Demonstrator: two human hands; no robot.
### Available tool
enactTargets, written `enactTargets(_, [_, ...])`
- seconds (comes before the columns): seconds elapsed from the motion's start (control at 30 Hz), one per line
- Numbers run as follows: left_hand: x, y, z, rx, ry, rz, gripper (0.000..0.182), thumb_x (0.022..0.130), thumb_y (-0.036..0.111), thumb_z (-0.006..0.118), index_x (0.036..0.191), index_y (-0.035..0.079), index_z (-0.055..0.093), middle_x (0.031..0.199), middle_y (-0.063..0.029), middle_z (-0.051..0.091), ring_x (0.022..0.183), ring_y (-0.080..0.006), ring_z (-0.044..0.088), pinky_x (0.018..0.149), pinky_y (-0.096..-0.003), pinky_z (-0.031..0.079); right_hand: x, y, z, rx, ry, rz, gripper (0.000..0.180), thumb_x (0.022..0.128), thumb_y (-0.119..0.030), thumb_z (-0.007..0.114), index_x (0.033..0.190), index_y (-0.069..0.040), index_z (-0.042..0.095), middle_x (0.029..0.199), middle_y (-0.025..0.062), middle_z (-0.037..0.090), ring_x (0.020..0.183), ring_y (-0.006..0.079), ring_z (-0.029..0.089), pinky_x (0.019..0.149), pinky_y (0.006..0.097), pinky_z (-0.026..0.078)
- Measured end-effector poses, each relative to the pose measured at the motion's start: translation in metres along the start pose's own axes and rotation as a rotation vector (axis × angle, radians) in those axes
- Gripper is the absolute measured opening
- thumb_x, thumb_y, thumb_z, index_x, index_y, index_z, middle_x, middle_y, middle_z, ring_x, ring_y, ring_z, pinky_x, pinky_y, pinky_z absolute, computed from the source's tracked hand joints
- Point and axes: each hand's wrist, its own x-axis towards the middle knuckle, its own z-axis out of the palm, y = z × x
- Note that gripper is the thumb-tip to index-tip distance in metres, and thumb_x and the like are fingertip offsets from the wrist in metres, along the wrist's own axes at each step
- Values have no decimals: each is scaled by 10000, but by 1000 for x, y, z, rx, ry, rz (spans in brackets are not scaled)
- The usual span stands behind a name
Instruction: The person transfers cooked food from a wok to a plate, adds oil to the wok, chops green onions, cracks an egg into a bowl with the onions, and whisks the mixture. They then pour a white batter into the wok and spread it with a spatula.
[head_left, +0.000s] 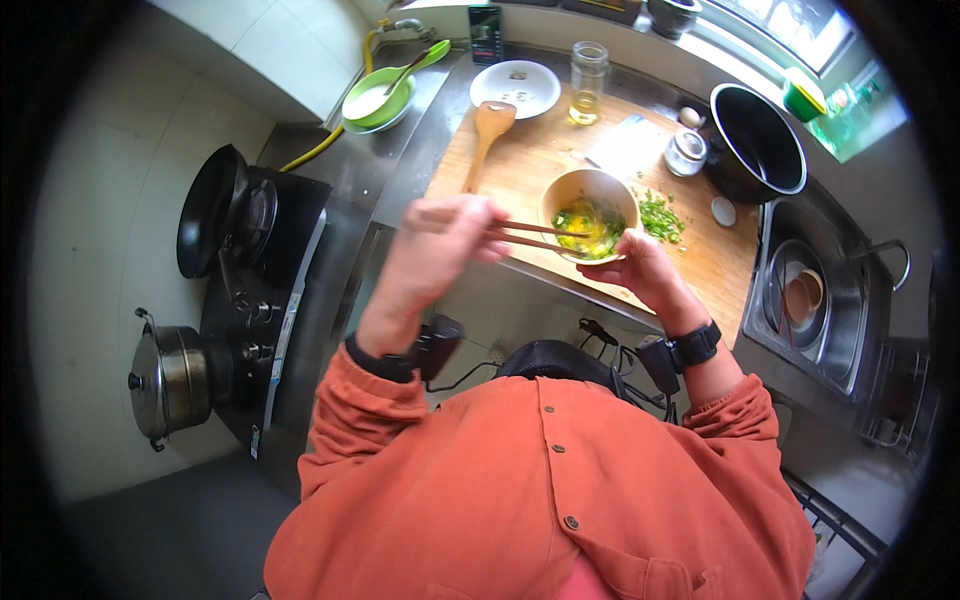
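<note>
A pair of wooden chopsticks (525, 234) is gripped in my left hand (442, 244), which is slightly blurred. Their tips dip into beaten egg with chopped greens (581, 225) inside a cream-coloured bowl (551, 196). My right hand (646, 268) grips the bowl's near right rim, thumb on the edge and fingers below. The bowl is slightly tilted towards me at the front edge of a wooden cutting board (720, 277). Just right of it lies a pile of chopped green onion (660, 217). A wooden spatula (491, 131) rests on the board beyond my left hand.
Behind stand a white plate (536, 79), a glass jar of yellow liquid (586, 86), a lidded-style small jar (685, 154) and a black pot (757, 142). The sink (840, 330) is at right. A gas stove (277, 217) at left bears a wok (214, 217) and a steel pot (184, 375).
</note>
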Motion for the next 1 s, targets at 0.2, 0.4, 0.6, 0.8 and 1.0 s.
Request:
enactTargets(0.2, [-15, 5, -55, 13, -50, 38, 284, 923, 194, 515, 928, -62, 638, 775, -111, 661, 645, -138, 642, 600, -226, 527, 30, 19, 48, -24, -64, 45, 488, 754, -93, 430, 1189, 124, 384, 1141, 260, 534, 983, 383, 591, 887, 424, 499])
enactTargets(0.4, [-19, 14, -78, 15, 58, 21, 286, 920, 185, 509, 882, -65, 643, 745, -103, 657, 625, -121, 636, 585, -220, 518, 42, 30, 80, 22, -139, 25, 534, 742, -86, 433, 1233, 107, 352, 1166, 246, 524, 1032, 355, 575, 915, 432, 483])
enactTargets(0.6, [-20, 19, -92, -12, -109, 106, 281, 925, 194, 513, 890, -53, 643, 770, -89, 656, 645, -102, 624, 584, -209, 514, 50, 40, 88, 16, -139, -7, 531, 762, -80, 427, 1260, 80, 341, 1236, 218, 475, 1081, 330, 546, 940, 442, 464])
enactTargets(0.8, [-19, 23, -94, 41, 20, 96, 256, 922, 171, 514, 909, -48, 646, 765, -82, 655, 645, -107, 624, 613, -212, 506, 54, 46, 88, -19, -132, -101, 373, 812, -137, 432, 1125, 65, 410, 1140, 189, 514, 1041, 301, 565, 909, 429, 478])
enactTargets(1.0, [-10, 20, -97, 176, 172, 144, 296, 941, 210, 490, 928, -35, 656, 794, -100, 664, 639, -114, 640, 595, -210, 529, 49, 43, 90, -35, -46, -79, 467, 854, -223, 457, 1244, 11, 352, 1177, 166, 508, 1054, 268, 562, 875, 422, 498])
